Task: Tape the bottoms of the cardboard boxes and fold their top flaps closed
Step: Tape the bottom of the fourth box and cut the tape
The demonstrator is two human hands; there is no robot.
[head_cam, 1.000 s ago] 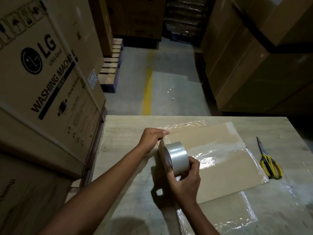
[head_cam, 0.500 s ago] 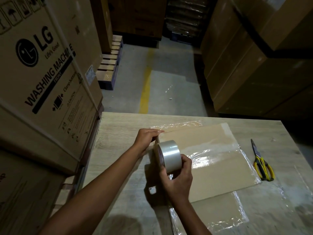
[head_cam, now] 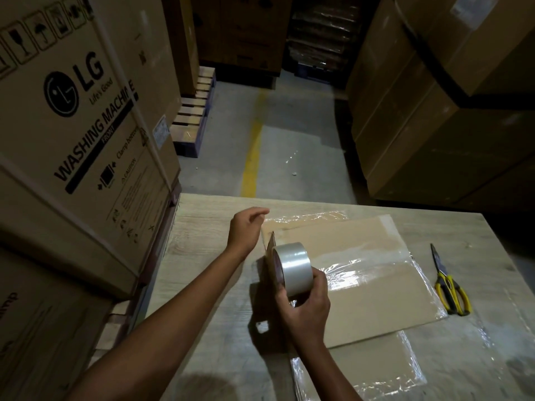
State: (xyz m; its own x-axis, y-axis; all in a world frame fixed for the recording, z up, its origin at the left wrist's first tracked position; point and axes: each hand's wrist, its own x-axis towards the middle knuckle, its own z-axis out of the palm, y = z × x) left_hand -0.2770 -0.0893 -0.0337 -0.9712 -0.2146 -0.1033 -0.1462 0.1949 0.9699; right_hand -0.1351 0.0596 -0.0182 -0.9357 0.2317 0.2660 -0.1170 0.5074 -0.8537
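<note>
A flattened brown cardboard box (head_cam: pixel 370 279) lies on the wooden table (head_cam: pixel 202 270), with clear plastic film showing under its far and near edges. My right hand (head_cam: pixel 307 305) grips a roll of clear packing tape (head_cam: pixel 293 269) at the box's left edge, the roll standing on its rim. My left hand (head_cam: pixel 246 227) hovers just left of the box's far left corner, fingers loosely curled and holding nothing. Whether a tape strip runs from the roll is not visible.
Yellow-handled scissors (head_cam: pixel 450 285) lie on the table right of the box. A tall washing machine carton (head_cam: pixel 81 134) stands against the table's left side. Large cartons (head_cam: pixel 451 96) stack up at the right. A floor aisle with a yellow line (head_cam: pixel 253 151) runs ahead.
My left hand has lifted off the box's left edge and drawn slightly away to the left. My right hand still holds the tape roll in the same spot.
</note>
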